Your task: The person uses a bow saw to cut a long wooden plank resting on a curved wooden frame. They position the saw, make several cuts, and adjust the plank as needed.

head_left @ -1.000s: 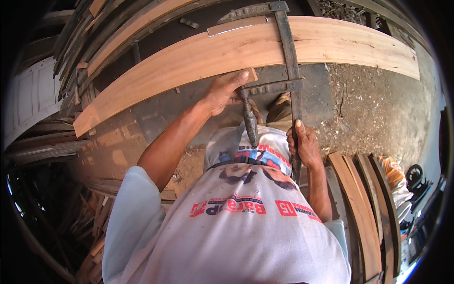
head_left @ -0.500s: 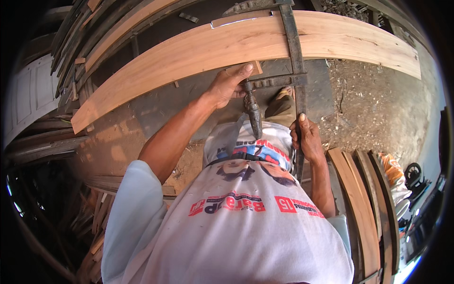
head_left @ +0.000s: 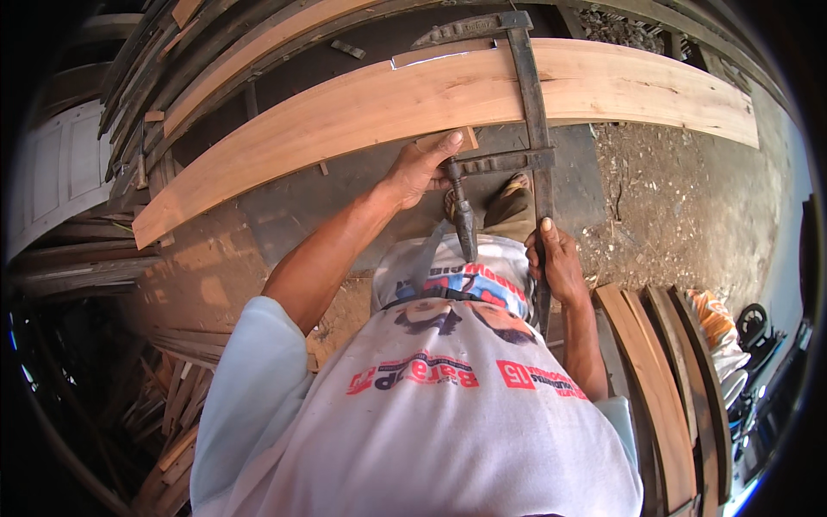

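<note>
A long pale wooden board spans the view ahead of me. Across it lies a dark metal F-clamp, its fixed jaw beyond the far edge, where a thin wood strip lies along the board. On the near side, the sliding jaw carries a screw with a dark handle pointing toward me. My left hand is closed on a small wooden block at the board's near edge, its fingers partly hidden. My right hand grips the lower clamp bar.
Stacked planks lie at the far left, near a white panelled door. More planks stand close on my right, beside an orange and white sack. Wood shavings litter the floor. My sandalled feet are below the clamp.
The board, clamp and both hands sit slightly lower in the picture, as the whole view has shifted. Both hands keep their holds, and the clamp's position against the board looks much the same.
</note>
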A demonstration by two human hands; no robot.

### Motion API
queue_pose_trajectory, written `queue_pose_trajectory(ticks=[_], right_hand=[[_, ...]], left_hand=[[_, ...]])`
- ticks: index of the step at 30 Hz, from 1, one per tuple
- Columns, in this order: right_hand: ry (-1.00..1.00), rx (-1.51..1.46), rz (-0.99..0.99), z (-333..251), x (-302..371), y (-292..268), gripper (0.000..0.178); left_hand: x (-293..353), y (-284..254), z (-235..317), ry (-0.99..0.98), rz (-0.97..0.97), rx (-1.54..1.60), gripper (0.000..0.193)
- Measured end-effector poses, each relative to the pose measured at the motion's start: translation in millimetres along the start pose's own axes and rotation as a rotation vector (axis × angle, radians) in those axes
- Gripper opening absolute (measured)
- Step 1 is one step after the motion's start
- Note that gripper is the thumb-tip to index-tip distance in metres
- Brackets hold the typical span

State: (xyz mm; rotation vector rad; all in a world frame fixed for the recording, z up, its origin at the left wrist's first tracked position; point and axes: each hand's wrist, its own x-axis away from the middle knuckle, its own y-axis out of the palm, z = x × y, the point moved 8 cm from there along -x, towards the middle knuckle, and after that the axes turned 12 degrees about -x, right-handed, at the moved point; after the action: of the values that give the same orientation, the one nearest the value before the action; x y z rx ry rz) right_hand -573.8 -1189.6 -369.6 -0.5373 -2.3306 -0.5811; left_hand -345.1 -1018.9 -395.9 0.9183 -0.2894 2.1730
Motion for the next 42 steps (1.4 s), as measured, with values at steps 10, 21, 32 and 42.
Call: queue_pose_trajectory(ticks=[10,21,32,42], right_hand=[[0.051,-0.051,0.007,4,7,4,0.06],[-0.054,0.009,0.175,2,6,-1,0.066],[0.007,-0.004,0.195,4,9,-1,0.068],[-0.004,-0.009,0.134,0,6,6,0.065]], left_hand=[[16,4,5,-0.072,0.065,0.085,0.071],[7,4,-3,-0.072,-0.065,0.04,0.061],[20,-80,170,0.262,-0.027,-0.89,0.089],[-157,-89,145,0.17,-0.542,-0.689,0.09]])
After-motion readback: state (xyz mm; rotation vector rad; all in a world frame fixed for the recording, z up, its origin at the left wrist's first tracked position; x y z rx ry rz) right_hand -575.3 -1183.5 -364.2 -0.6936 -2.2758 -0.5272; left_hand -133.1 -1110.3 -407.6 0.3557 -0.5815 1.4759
